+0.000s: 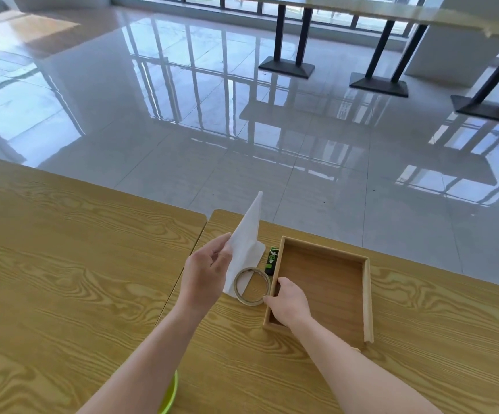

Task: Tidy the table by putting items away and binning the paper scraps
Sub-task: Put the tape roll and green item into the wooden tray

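My left hand pinches a white sheet of paper and lifts it so one corner points up above the table. Just right of it a clear tape roll lies flat on the wood, partly over the paper's lower edge. My right hand grips the left wall of an empty wooden tray, fingers inside and thumb outside near the tape roll. A small green and black item lies against the tray's far left corner.
Two wood-grain tables meet at a seam beside my left arm. A lime green rim shows below my left forearm at the near edge. Beyond lies glossy tiled floor with black table legs at the back right.
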`<state>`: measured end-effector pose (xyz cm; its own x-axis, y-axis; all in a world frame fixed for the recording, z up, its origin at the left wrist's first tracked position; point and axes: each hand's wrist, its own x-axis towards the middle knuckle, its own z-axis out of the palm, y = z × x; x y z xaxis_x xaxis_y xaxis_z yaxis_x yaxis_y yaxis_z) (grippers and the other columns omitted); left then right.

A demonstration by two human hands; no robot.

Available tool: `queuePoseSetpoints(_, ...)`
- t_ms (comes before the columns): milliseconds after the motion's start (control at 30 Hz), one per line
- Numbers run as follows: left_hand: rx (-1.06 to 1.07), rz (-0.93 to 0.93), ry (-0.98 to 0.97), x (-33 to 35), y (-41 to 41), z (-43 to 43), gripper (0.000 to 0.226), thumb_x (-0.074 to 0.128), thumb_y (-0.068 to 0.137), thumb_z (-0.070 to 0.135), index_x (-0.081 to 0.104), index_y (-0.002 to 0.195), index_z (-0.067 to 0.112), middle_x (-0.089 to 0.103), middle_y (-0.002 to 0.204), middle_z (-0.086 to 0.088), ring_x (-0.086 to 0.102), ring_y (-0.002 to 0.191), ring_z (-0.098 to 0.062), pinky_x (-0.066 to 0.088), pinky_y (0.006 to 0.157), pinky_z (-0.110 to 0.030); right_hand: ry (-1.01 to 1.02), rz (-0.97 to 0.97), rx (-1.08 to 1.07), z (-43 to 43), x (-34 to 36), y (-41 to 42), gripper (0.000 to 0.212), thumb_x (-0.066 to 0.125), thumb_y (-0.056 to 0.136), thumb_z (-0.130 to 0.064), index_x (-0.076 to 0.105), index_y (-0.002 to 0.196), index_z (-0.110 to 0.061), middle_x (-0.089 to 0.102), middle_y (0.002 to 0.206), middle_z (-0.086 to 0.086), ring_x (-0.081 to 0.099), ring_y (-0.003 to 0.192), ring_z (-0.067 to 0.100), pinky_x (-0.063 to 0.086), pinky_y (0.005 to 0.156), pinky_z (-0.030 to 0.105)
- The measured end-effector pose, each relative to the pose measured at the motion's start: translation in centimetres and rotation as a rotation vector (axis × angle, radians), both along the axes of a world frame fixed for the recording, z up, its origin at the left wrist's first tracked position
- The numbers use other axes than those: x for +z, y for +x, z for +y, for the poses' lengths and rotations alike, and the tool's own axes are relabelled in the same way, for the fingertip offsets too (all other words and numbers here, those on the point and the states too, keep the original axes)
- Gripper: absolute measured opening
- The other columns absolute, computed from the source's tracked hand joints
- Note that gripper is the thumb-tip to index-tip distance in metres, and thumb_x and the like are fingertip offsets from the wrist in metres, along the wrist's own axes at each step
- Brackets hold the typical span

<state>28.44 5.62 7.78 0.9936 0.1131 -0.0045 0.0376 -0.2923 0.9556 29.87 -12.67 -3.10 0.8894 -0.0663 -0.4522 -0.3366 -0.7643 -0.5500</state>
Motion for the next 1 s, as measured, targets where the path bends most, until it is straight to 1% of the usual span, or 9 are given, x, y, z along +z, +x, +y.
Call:
queuePoseSetpoints(100, 0.126, 0.013, -0.065, -0.4, -1.0, 0.3, 0.027, 0.059, 0.096, 0.029, 0.066, 0.122, 0.025, 0.072, 0.108, 0.014, 0.065, 0.099, 0.0, 0.055, 0.089, -0.03, 0.032, -0.081, -0.006, -0.9, 1.6, 0.6, 0.053, 0.067, 0.09, -0.036, 0.05, 0.134, -0.012, 0.064, 0.101, -0.002, 0.06, 0.09, 0.015, 0.049, 0.077, 0.031)
queuePoseSetpoints(200, 0.182, -0.041, -0.072, -0.9, -2.3, 0.4, 0.028, 0.062, 0.093, 0.033, 0.066, 0.12, 0.028, 0.072, 0.108, 0.011, 0.066, 0.099, -0.001, 0.054, 0.084, -0.025, 0.1, -0.256, -0.019, -1.3, 5.7, 3.5, 0.048, 0.061, 0.094, -0.036, 0.053, 0.135, -0.014, 0.066, 0.097, -0.003, 0.064, 0.09, 0.018, 0.053, 0.082, 0.036)
queuePoseSetpoints(300, 0.215, -0.066, -0.095, -1.1, -2.8, -0.1, 0.029, 0.063, 0.091, 0.036, 0.067, 0.119, 0.027, 0.072, 0.107, 0.012, 0.066, 0.099, 0.0, 0.053, 0.082, -0.023, 0.294, -0.382, 0.001, -0.1, 10.6, 7.2, 0.052, 0.055, 0.097, -0.041, 0.048, 0.141, -0.014, 0.065, 0.112, 0.002, 0.068, 0.095, 0.021, 0.056, 0.087, 0.045)
queuePoseSetpoints(367, 0.245, -0.074, -0.137, -1.1, -2.8, -0.6, 0.026, 0.063, 0.092, 0.036, 0.069, 0.115, 0.027, 0.073, 0.106, 0.014, 0.066, 0.101, 0.0, 0.053, 0.084, -0.024, 0.378, -0.415, 0.039, 1.1, 13.0, 9.3, 0.06, 0.051, 0.096, -0.052, 0.041, 0.146, -0.02, 0.06, 0.128, 0.003, 0.062, 0.111, 0.024, 0.053, 0.095, 0.05)
queuePoseSetpoints(433, 0.287, -0.083, -0.174, -1.2, -2.7, -1.1, 0.023, 0.064, 0.092, 0.036, 0.071, 0.112, 0.028, 0.073, 0.103, 0.017, 0.066, 0.1, -0.001, 0.054, 0.082, -0.021, 0.399, -0.38, 0.094, 2.4, 14.0, 10.9, 0.067, 0.048, 0.095, -0.056, 0.033, 0.15, -0.022, 0.05, 0.144, 0.007, 0.051, 0.128, 0.024, 0.046, 0.104, 0.052)
queuePoseSetpoints(500, 0.322, -0.088, -0.189, -1.1, -2.6, -1.5, 0.018, 0.064, 0.092, 0.036, 0.073, 0.107, 0.029, 0.074, 0.1, 0.016, 0.067, 0.097, -0.001, 0.053, 0.079, -0.017, 0.383, -0.309, 0.136, 3.4, 14.0, 12.0, 0.066, 0.05, 0.097, -0.051, 0.029, 0.152, -0.02, 0.043, 0.15, 0.011, 0.045, 0.134, 0.026, 0.042, 0.108, 0.052)
queuePoseSetpoints(633, 0.353, -0.072, -0.181, -1.2, -1.9, -1.5, 0.012, 0.064, 0.093, 0.033, 0.073, 0.1, 0.031, 0.073, 0.094, 0.013, 0.066, 0.093, -0.005, 0.051, 0.075, -0.015, 0.324, -0.291, 0.108, 4.3, 12.9, 12.5, 0.047, 0.053, 0.099, -0.033, 0.046, 0.141, -0.013, 0.054, 0.134, 0.017, 0.055, 0.12, 0.031, 0.047, 0.103, 0.05)
queuePoseSetpoints(767, 0.372, -0.114, -0.14, -1.7, -1.7, -1.3, 0.012, 0.064, 0.093, 0.027, 0.074, 0.099, 0.027, 0.072, 0.093, 0.012, 0.065, 0.092, -0.003, 0.05, 0.075, -0.013, 0.43, -0.306, 0.018, 5.1, 12.2, 12.5, 0.036, 0.055, 0.098, -0.028, 0.056, 0.13, -0.012, 0.063, 0.109, 0.006, 0.064, 0.096, 0.021, 0.055, 0.094, 0.048)
queuePoseSetpoints(1000, 0.498, -0.186, -0.144, -1.8, -1.1, -1.0, 0.009, 0.065, 0.092, 0.021, 0.074, 0.095, 0.023, 0.07, 0.088, 0.011, 0.064, 0.089, 0.001, 0.046, 0.07, -0.005, 0.457, -0.32, 0.061, 8.4, 12.0, 14.0, 0.029, 0.055, 0.098, -0.026, 0.058, 0.124, -0.014, 0.062, 0.103, -0.002, 0.064, 0.091, 0.016, 0.057, 0.092, 0.045)
